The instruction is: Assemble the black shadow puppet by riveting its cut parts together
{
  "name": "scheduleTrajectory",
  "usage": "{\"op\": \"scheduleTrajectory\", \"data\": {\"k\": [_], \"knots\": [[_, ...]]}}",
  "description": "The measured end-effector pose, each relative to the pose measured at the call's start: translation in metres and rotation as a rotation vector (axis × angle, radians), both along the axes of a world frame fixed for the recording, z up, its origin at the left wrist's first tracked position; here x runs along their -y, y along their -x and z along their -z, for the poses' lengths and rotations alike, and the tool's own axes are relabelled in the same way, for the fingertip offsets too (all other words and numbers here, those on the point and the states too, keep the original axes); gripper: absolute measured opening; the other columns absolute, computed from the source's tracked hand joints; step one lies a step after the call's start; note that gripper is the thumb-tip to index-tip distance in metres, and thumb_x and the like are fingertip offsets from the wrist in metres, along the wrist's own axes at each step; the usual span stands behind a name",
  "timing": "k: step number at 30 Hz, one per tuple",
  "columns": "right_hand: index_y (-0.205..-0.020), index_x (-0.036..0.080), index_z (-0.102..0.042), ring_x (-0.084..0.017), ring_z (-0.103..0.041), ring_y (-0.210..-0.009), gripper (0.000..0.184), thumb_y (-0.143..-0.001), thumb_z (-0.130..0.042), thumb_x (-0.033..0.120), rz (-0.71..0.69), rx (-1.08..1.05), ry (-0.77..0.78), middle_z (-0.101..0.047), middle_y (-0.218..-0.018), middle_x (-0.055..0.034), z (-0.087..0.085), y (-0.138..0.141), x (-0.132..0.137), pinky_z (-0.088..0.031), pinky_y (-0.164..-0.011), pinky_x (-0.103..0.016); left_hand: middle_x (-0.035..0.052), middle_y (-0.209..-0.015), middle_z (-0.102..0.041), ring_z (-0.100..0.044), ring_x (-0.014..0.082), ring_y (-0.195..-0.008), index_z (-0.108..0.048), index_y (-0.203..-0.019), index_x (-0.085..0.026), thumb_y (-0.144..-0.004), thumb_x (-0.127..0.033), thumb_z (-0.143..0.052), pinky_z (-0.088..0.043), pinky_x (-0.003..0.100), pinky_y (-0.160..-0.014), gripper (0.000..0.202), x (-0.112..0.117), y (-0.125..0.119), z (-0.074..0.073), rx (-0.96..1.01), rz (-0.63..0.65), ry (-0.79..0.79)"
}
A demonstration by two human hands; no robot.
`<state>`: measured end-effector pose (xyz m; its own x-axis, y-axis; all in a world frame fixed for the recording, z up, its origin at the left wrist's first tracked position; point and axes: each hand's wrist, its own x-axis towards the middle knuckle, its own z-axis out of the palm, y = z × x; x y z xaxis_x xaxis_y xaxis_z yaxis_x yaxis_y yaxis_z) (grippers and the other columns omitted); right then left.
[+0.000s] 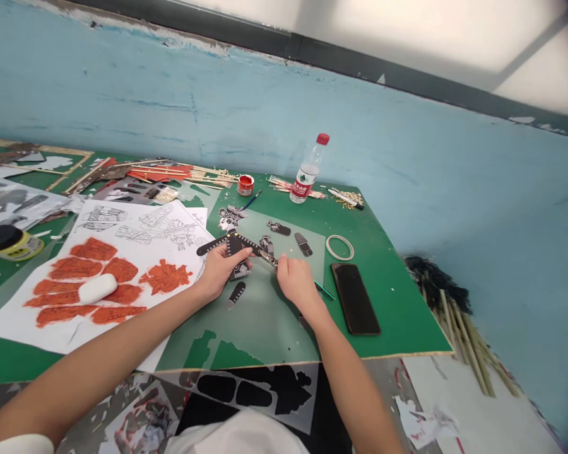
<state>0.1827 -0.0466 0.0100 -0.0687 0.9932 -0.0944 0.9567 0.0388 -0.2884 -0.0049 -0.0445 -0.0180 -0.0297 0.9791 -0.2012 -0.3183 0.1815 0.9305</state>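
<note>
My left hand (221,271) pinches a black cut-out figure (233,244) with white patterning and small yellow dots at its joints. One strip of the figure sticks out to the left and another runs toward my right hand (294,277). That hand is closed around a silver, plier-like tool (268,257), its jaws at the end of the right strip. A cut-out head (231,217) lies just beyond the figure. Loose black pieces lie around it, among them a striped piece (303,244) and a small one (237,294) nearer to me.
A water bottle (307,173) stands behind, with an open red paint pot (245,185) to its left. On the right lie a tape roll (339,247) and a phone (355,298). Orange-painted paper (66,334) carries a white case (98,289). Bamboo sticks (468,340) lean beyond the table.
</note>
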Motion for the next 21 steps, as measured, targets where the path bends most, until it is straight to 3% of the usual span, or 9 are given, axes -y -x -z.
{"op": "scheduleTrajectory", "data": {"k": [21], "knots": [[-0.079,0.011,-0.079,-0.023,-0.066,-0.069,0.061,-0.11,-0.029,0.028,0.006,0.081,-0.033,-0.077,-0.079,-0.0178,0.0038,0.0019,0.001,-0.029,-0.065,-0.034,0.0035,-0.065,-0.072,-0.066,0.0148,-0.059,-0.073,-0.08,-0.014,-0.073,-0.041,-0.089,-0.055,0.025,-0.058,0.032,-0.0004,0.0008,0.0037,-0.005,-0.001,-0.034]]}}
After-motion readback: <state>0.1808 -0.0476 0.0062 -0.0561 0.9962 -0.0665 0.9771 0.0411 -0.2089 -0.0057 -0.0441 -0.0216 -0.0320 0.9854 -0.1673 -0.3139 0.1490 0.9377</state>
